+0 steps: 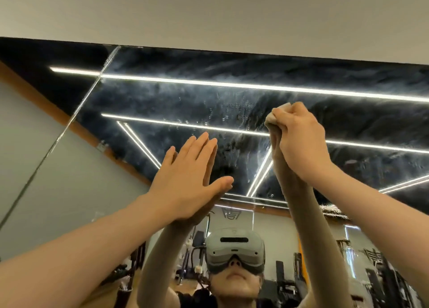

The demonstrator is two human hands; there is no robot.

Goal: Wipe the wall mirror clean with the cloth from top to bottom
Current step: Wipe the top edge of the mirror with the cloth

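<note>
One wall mirror (pixel 232 94) fills the view, its upper part smeared and dotted with droplets, with a seam (pixel 76 112) to a second panel at the left. Two hands are raised to it. The left hand (pixel 185 180) lies flat on the glass, fingers straight and close together. The right hand (pixel 299 135) is curled around one small cloth (pixel 272 119), which sticks out beyond the fingertips and touches the glass.

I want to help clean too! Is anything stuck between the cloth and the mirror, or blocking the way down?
Nothing visible sits between them: the right hand grips the cloth right against the mirror. Straight below, the glass looks bare. The left hand lies flat on the mirror, lower and off to the left.
</note>
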